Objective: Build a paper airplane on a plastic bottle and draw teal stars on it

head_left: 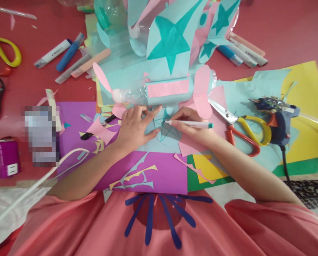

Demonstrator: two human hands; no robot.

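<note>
My right hand (191,122) is closed around a white marker (194,124) with a green end. The marker's tip touches a light blue paper (159,144), on a star outline (171,133) drawn in green lines, one point of it filled in. Lying flat on the paper's left part is my left hand (137,128), fingers spread, holding nothing. Just beyond both hands lies a clear plastic bottle (134,93) wrapped in light blue paper with a pink strip (168,88) and pink paper blades. Behind it stands a light blue piece with a large green star (171,39).
Scissors (235,124) lie right of my right hand, beside a blue glue gun (280,126). Paper scraps (137,176) litter a purple sheet (169,170). Several markers (70,51) lie at the back left, others at the back right. A white cable (38,185) crosses the left side.
</note>
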